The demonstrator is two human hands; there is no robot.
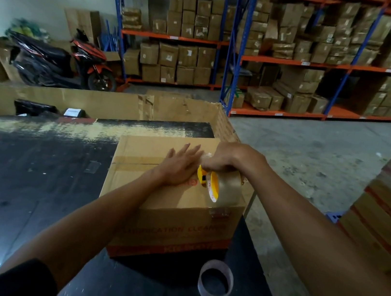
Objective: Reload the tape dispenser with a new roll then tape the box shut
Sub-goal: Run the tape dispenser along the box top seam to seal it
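A worn black table, its far edge scuffed down to pale wood, carries a brown cardboard box near its right side. An empty tape core stands on the table just in front of the box.

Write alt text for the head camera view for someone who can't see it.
A person's right hand grips a yellow tape dispenser at the right edge of a closed cardboard box, while the left hand presses flat on its top. The box sits on a black table near an empty tape core; warehouse shelves stand behind.
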